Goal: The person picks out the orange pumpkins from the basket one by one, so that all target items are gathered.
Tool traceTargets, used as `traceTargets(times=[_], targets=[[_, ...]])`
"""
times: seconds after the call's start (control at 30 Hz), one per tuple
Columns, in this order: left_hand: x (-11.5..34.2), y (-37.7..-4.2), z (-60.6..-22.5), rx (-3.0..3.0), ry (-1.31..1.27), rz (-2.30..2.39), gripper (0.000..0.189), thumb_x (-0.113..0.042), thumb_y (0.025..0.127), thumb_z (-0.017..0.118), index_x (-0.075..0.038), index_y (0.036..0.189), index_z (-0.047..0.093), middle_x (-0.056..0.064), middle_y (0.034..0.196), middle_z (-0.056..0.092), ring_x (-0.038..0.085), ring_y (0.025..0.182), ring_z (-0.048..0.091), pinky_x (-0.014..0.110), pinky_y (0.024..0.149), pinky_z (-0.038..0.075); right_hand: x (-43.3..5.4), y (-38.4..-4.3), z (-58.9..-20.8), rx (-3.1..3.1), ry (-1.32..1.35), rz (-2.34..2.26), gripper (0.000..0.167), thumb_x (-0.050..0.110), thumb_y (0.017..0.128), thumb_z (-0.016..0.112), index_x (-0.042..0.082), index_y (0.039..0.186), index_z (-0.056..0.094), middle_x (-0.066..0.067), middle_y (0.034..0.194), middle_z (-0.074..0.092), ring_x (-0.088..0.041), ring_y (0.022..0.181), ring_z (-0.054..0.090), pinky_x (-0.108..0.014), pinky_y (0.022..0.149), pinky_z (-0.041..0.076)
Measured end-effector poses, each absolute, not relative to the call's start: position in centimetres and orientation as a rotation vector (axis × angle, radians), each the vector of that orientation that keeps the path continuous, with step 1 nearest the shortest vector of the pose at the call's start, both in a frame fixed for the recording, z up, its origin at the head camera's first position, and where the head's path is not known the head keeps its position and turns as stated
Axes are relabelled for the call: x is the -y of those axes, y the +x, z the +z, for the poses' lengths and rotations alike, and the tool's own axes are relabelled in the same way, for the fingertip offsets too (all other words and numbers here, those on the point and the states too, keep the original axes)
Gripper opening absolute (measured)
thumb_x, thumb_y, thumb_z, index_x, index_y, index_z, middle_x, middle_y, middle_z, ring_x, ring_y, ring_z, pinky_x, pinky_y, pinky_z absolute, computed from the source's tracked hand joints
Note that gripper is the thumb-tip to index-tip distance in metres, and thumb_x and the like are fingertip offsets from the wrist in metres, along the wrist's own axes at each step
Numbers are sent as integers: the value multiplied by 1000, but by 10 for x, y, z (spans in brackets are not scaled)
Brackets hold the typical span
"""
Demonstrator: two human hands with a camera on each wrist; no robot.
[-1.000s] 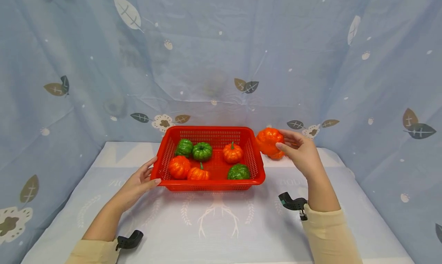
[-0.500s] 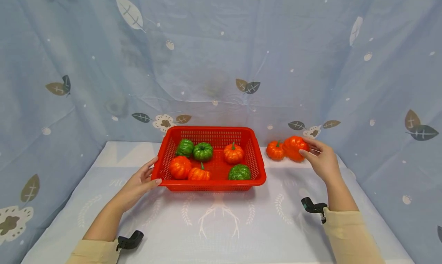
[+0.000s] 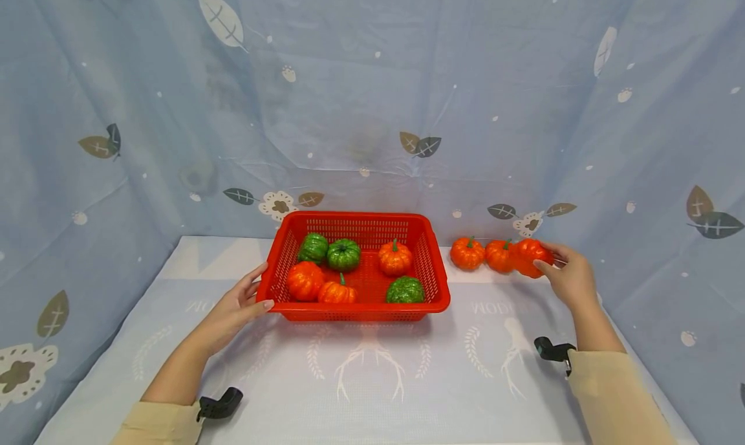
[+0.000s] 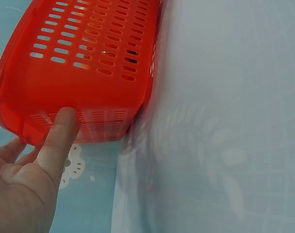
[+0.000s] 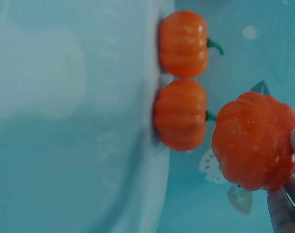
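Note:
My left hand grips the left front corner of a red plastic basket, thumb on the front wall and fingers at the left side. In the left wrist view the thumb lies across the slotted basket. Inside the basket are several small pumpkins, among them a green pumpkin and an orange pumpkin. Off to the right, my right hand pinches an orange pumpkin between thumb and fingers. In the right wrist view this pumpkin appears raised, its underside toward the camera.
Two orange pumpkins stand side by side at the back right, one nearer the basket and the other nearer the right hand. A pale cloth covers the table. Blue patterned curtains enclose the back and sides.
My right hand has carried its pumpkin rightward from beside the basket, bringing into sight the two standing pumpkins behind it. The left hand and basket have stayed put.

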State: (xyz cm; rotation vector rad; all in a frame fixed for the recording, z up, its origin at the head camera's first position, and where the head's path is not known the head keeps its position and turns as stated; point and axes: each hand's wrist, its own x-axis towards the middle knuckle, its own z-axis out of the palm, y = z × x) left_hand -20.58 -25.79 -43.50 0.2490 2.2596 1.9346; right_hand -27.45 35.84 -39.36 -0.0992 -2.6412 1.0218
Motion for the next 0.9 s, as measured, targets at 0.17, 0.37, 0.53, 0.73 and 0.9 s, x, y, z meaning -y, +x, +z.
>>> traceTargets(times=[0.17,0.37,0.53,0.73,0.9], targets=[[258,-206,-435,-2255,238,1935,84,-12,96,64,-16,162,12,28,156,28,49,140,35,34,98,51,-373,-281,-404,2687,-200,1006,52,14,98,65,-4,144,48,-35,138,49,-53,123,46,-61,98,46],[258,-206,-435,-2255,244,1935,84,-11,96,63,-15,162,11,28,156,28,49,139,35,38,99,51,-385,-288,-415,2724,-243,1002,53,14,98,64,-6,144,47,-36,137,48,-53,123,45,-61,98,45],[259,-206,-437,-2242,278,1950,84,-11,97,63,-14,162,11,29,155,28,50,139,35,30,96,52,-394,-293,-420,2734,-240,1024,52,13,98,63,-9,142,47,-37,135,48,-53,122,46,-61,99,45],[259,-206,-438,-2240,279,1956,84,-12,97,63,-14,162,11,29,155,29,49,138,36,24,93,51,-399,-296,-427,2774,-240,992,49,10,96,64,-9,139,49,-36,134,49,-52,119,46,-61,99,45],[259,-206,-437,-2251,284,1946,83,-13,97,64,-14,162,11,28,155,29,49,138,36,27,94,52,-399,-298,-431,2794,-256,1017,49,9,97,62,-8,140,49,-35,136,47,-52,121,44,-60,100,45]])
